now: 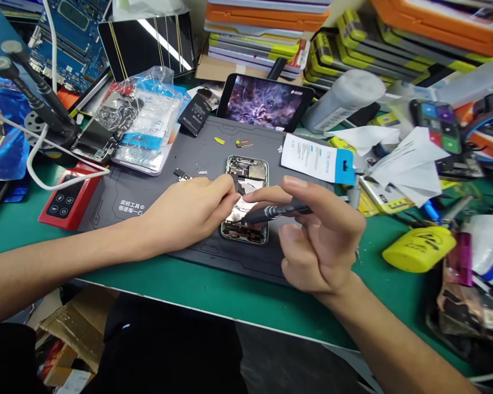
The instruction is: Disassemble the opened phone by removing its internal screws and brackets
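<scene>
An opened phone (257, 232) lies on the dark grey work mat (197, 148), its inner parts and a bright silver area showing. My left hand (193, 205) is over the phone's left edge, fingers pinched together; what they grip, if anything, is hidden. My right hand (320, 235) holds a slim black screwdriver (277, 212) with ringed bands, its tip pointing left over the lower half of the phone. The right index and middle fingers stretch towards the phone's middle, close to the left fingertips.
Small loose parts (183, 174) lie left of the phone. Behind stand a lit tablet (267, 104) and a black battery (196, 112). A red device (68, 200) sits left; a blue-white card (312, 158), a yellow bottle (419, 249) and clutter fill the right. Stacked boxes line the back.
</scene>
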A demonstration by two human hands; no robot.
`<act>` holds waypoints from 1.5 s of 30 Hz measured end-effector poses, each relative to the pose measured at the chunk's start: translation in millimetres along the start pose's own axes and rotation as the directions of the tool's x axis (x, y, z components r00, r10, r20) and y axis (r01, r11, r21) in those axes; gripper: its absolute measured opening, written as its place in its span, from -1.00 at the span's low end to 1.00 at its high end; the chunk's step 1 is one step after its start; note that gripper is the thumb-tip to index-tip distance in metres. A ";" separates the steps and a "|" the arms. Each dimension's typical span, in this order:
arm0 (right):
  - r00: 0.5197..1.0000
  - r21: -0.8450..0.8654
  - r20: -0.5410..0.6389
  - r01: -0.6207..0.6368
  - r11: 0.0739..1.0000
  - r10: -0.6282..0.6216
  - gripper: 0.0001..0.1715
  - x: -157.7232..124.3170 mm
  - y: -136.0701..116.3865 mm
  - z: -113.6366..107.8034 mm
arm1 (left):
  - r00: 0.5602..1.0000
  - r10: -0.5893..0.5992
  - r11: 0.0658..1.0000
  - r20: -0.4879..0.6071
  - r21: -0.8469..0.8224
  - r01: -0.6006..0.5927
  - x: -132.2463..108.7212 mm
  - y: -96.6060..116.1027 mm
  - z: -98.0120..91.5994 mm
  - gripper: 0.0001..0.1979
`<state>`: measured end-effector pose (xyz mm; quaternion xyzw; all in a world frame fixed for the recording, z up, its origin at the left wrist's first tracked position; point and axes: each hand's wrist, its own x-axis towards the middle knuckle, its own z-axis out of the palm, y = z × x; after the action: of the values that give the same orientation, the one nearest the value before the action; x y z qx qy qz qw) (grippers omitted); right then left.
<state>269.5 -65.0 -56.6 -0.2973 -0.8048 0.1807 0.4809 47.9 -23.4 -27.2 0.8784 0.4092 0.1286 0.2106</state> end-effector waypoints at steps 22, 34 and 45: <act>0.944 -0.064 -0.266 -0.220 0.973 0.196 -0.43 13.3 -12.0 8.6 | 0.983 0.124 0.959 -0.133 -0.237 -0.153 -1.2 -9.4 -6.8 -0.88; 0.842 0.170 -0.209 -0.469 0.867 0.497 -0.58 16.7 -14.1 -0.3 | 0.972 0.127 0.991 -0.199 -0.019 -0.133 -0.3 -7.3 -23.8 -0.82; 0.808 -0.312 0.139 -0.513 0.800 0.573 -0.83 17.6 -18.6 -4.2 | 0.967 0.238 0.962 -0.094 0.160 -0.221 -7.8 -11.8 -15.4 -0.79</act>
<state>261.1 -67.6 -32.1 -0.5542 -0.7506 0.2374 0.2703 29.1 -18.6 -19.8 0.9246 0.3240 0.1708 0.1047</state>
